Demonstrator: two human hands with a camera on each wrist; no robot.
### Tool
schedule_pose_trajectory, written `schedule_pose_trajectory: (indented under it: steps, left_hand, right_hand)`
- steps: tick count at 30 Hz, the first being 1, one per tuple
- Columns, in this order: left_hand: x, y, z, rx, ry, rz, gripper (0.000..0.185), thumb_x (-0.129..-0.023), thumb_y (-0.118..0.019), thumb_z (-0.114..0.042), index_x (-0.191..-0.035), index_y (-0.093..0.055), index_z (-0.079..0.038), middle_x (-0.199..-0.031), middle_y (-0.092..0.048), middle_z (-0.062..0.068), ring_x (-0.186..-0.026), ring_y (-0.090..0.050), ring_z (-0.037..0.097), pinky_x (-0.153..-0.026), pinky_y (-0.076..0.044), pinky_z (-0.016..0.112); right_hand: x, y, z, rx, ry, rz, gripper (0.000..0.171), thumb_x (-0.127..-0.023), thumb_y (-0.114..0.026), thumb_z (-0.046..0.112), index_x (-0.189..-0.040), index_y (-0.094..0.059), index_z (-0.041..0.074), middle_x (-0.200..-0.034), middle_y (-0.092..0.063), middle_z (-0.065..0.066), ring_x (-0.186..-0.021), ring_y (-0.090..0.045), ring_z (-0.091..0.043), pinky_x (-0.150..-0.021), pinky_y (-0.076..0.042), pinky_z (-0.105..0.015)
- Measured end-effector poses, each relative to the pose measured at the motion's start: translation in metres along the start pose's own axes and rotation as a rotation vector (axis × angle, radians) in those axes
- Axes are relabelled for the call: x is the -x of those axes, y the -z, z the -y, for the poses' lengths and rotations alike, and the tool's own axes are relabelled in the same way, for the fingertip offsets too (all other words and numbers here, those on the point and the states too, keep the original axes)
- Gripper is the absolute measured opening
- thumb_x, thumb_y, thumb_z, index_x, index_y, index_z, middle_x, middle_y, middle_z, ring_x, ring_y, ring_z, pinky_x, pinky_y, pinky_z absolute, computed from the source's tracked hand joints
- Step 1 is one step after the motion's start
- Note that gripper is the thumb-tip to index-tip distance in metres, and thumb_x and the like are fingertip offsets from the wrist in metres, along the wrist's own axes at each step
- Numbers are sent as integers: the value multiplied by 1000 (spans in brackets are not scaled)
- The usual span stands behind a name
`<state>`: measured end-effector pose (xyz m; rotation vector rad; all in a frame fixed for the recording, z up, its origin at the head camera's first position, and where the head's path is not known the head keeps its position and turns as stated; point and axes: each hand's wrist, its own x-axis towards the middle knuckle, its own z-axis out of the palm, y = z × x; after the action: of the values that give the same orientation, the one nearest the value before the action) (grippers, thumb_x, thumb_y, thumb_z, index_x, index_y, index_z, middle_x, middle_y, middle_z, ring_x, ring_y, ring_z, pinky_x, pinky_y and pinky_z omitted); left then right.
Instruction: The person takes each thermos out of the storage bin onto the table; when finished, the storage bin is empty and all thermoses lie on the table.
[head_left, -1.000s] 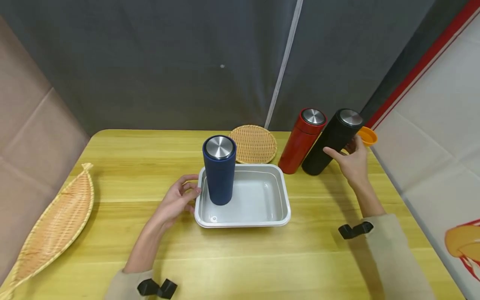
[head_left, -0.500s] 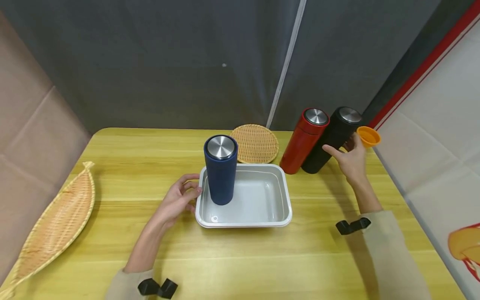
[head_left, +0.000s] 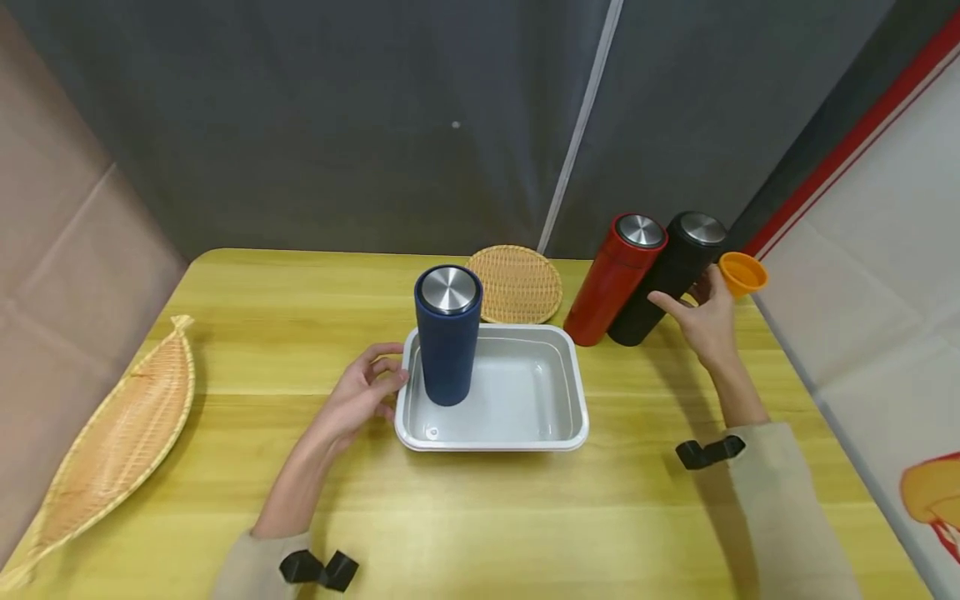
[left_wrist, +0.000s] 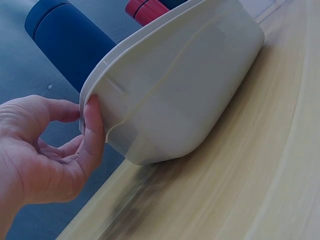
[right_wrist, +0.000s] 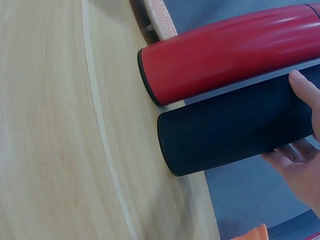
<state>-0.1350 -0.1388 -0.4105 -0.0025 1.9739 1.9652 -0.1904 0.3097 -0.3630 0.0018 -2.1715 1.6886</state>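
A dark blue thermos (head_left: 448,350) with a steel-topped lid stands upright at the left end of a white plastic tray (head_left: 517,392). My left hand (head_left: 363,387) pinches the tray's left rim; the left wrist view shows thumb and fingers (left_wrist: 93,125) on either side of the edge. Over on the right, my right hand (head_left: 705,321) grips a black thermos (head_left: 654,292), thumb on one side and fingers partly hidden behind. Its base (right_wrist: 167,145) is at the table surface. Just left of it stands a red thermos (head_left: 611,283), close beside the black one.
A round woven mat (head_left: 517,285) lies behind the tray. Beyond the right hand is an orange cup (head_left: 742,273). A leaf-shaped woven basket (head_left: 120,442) lies along the table's left side. A dark curtain (head_left: 337,125) hangs behind the wooden table (head_left: 480,525).
The black thermos, in my right hand, has shifted slightly left, nearer the red one. More of the orange cup shows. My left hand keeps its place on the tray; the view has shifted a little.
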Motion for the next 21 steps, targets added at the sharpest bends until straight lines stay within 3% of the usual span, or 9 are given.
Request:
schedule_pose_trajectory:
  steps: [7,15,21]
  left_hand:
    - [-2,0,-2,-16,1,2,49,-95,-57,-6,-139,-36,-2,-114,-52,16,-80,-57,17,-52,-50,26]
    - [-2,0,-2,-10,2,9,50,-95,-57,-6,-140,-36,-2,-116,-51,18,-78,-57,18,-51,-50,26]
    - [0,-2,-1,-2,-3,1,49,-95,-57,-5,-139,-37,-2,-115,-52,20,-76,-57,17,-51,-50,26]
  right_hand:
    - [-4,4,-17,21,-46,-24,65,-79,-77,0,-137,-48,11,-119,-55,6,-106,-54,-8,-82,-48,-11]
    - [8,5,-24,77,-85,-61,61,-82,-75,2,-136,-47,1,-112,-56,10,-101,-55,-5,-90,-46,-15]
    - [16,7,-27,-2,-70,-63,54,-83,-73,-3,-132,-50,2,-110,-60,8,-98,-60,-4,-85,-47,-11]
